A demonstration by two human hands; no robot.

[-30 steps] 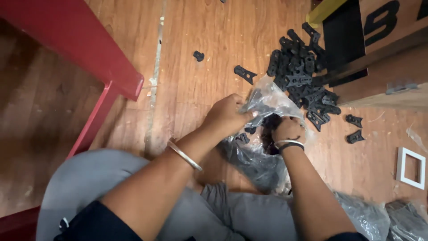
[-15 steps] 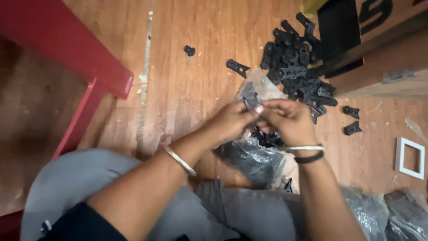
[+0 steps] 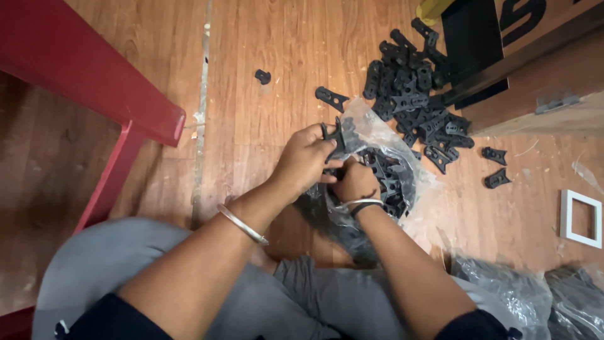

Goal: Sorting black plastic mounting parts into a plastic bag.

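Note:
A clear plastic bag (image 3: 412, 189) full of small black plastic parts lies on the wooden floor in front of my knees. My left hand (image 3: 305, 158) holds one black plastic part (image 3: 335, 135) upright at the bag's mouth. My right hand (image 3: 355, 181) is inside the bag's opening, fingers curled among the black parts; what it grips is hidden. A steel bangle sits on my left wrist, and a bangle and a dark band on my right.
A heap of loose black parts (image 3: 415, 94) lies beyond the bag, with single parts (image 3: 262, 76) scattered around. A red bench (image 3: 88, 69) stands at left, a wooden box (image 3: 541, 69) at upper right, a white frame (image 3: 580, 217) at right, more bags (image 3: 541, 296) at lower right.
My right hand has gone back down into the bag's opening. My left hand has lifted a black part above the bag's edge. The camera has shifted slightly.

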